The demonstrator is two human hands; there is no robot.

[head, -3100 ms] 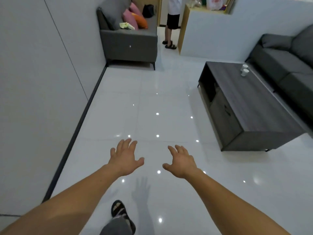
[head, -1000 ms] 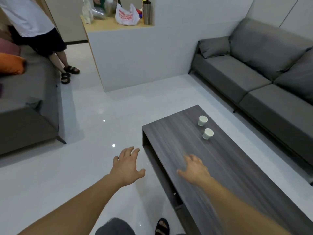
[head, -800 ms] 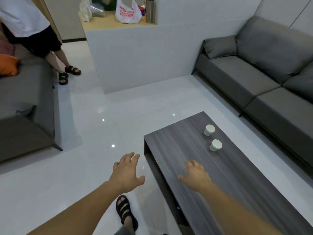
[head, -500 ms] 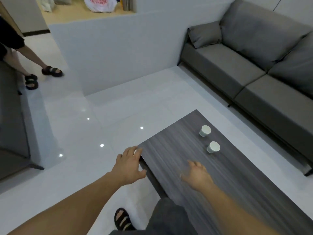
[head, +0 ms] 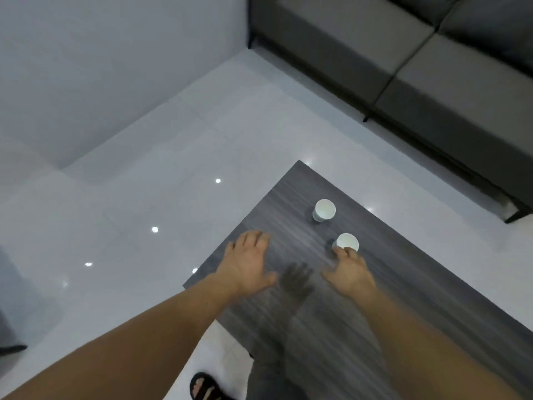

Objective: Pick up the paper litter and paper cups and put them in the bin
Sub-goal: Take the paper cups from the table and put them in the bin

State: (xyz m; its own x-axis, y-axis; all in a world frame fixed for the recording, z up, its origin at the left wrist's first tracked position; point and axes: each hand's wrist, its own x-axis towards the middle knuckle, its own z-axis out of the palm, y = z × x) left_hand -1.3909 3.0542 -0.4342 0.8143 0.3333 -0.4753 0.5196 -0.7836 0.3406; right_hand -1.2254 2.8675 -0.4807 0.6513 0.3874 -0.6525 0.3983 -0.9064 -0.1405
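The fingers (head: 350, 256) of the right hand (head: 350, 274) were straight and a little apart, closed on nothing, their tips right at the near side of the near cup (head: 346, 241). The blur made it impossible to tell whether they touched its wall or stopped just short. The far cup (head: 324, 209) stood upright beyond those fingertips and slightly to their left, apart from the near one. Both cups rested on the dark table (head: 403, 298). The left hand (head: 248, 264) hung over the table's corner, well to the left of the right fingers. It was flat, with the fingers close together and the thumb out, and it held nothing. No bin and no loose paper showed anywhere in view.

The pick-up seemed about to begin, and the main risk looked like a plain knock. A paper cup is light, and straight fingertips arriving at its side could tip it or push it toward the far cup before the thumb came round. If either cup held a remnant of liquid, which could not be seen, a tipped cup would spill across the table. A skidding cup could also go over the edge past the fingertips onto the floor (head: 173, 168) in front of the sofa (head: 432, 67). Too hard a squeeze would crush the thin wall.
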